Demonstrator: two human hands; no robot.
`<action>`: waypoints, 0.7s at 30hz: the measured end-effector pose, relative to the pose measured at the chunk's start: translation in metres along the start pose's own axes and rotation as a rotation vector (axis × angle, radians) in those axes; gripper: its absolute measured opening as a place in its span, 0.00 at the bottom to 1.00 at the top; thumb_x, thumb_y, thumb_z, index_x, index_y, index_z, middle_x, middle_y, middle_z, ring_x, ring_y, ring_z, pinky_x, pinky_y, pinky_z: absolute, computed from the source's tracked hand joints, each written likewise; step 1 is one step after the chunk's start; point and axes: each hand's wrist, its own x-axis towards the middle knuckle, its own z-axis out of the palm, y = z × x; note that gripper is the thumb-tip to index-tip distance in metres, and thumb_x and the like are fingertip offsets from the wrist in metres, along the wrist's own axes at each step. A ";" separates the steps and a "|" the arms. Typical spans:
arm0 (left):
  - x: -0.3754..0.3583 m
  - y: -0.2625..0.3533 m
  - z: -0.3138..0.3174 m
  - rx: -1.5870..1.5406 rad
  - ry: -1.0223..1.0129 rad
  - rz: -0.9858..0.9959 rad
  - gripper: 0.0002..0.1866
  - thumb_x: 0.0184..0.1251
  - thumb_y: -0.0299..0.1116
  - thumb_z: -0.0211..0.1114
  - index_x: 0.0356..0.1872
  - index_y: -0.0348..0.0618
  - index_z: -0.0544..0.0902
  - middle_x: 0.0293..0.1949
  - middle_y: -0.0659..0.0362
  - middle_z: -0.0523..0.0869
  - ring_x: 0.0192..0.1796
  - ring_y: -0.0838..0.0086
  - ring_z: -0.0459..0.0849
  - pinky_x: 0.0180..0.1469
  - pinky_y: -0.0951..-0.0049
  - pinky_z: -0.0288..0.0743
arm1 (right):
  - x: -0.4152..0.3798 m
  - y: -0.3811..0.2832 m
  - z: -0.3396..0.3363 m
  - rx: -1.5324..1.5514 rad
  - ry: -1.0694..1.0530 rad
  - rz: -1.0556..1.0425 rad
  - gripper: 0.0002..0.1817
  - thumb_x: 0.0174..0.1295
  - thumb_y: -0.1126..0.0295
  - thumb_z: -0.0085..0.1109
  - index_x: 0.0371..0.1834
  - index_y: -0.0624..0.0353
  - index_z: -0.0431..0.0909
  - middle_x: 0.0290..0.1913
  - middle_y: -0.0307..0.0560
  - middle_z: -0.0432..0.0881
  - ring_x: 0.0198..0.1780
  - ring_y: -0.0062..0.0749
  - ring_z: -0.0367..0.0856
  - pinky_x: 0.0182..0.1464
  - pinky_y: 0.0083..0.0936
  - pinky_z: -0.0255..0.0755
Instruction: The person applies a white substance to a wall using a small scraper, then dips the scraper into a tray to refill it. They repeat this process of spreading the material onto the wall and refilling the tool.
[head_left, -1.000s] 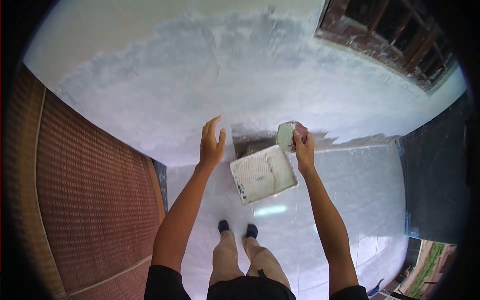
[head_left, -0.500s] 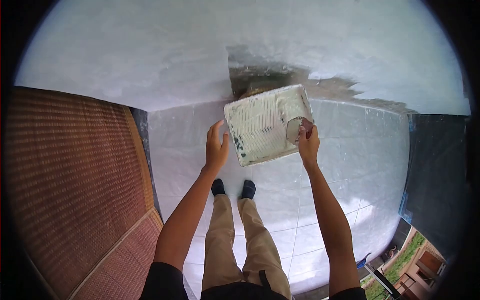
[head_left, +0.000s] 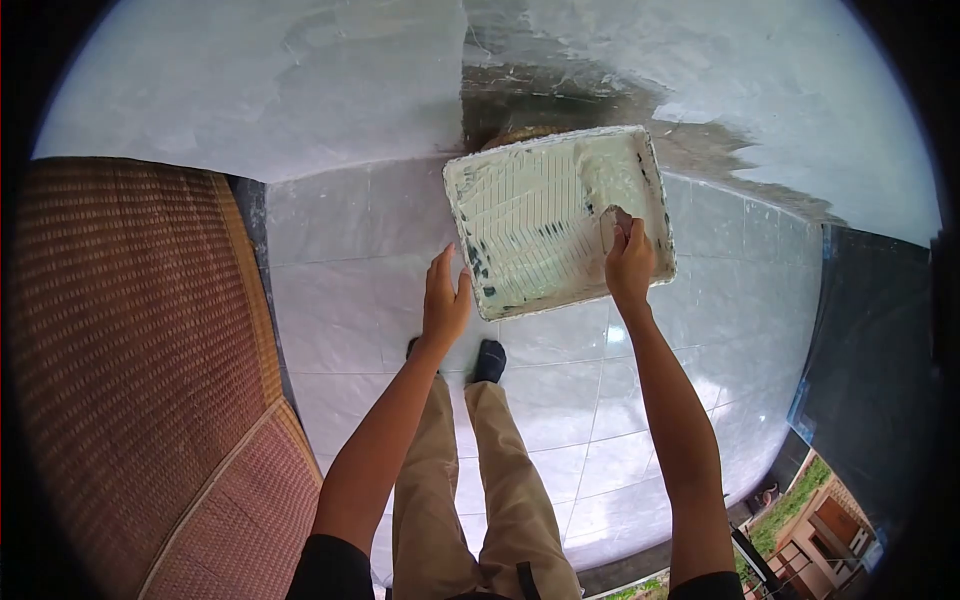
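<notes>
A paint tray [head_left: 515, 190] with a ribbed bed, smeared with pale cream paint or filler, sits in front of me, slightly tilted in view. Over its right part, my right hand [head_left: 629, 262] pinches a small scraper [head_left: 614, 222] with a brown grip; its blade overlaps the deeper end of the tray, partly hidden by the fingers. My left hand [head_left: 446, 300] is beside the tray's lower left edge, fingers apart, with nothing in it. Dark specks show along the tray's left side.
Behind the tray rises a pale wall [head_left: 270, 90] with a dark unpainted patch [head_left: 530, 90]. Grey tiles [head_left: 540, 400] lie underfoot. A woven brown mat [head_left: 150, 330] stands at left, a dark panel [head_left: 870, 350] at right. My socked foot [head_left: 488, 361] is below the tray.
The scraper has turned, with less of its blade facing me, and sits farther in from the tray's right edge. The view has shifted, and the tray appears larger and higher.
</notes>
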 end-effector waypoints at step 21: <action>-0.003 0.001 0.010 -0.047 -0.011 0.020 0.28 0.72 0.28 0.53 0.73 0.37 0.65 0.63 0.46 0.74 0.67 0.56 0.71 0.69 0.61 0.64 | -0.039 -0.034 0.034 0.043 0.021 -0.182 0.04 0.68 0.80 0.49 0.43 0.65 0.68 0.35 0.62 0.76 0.38 0.61 0.77 0.38 0.49 0.71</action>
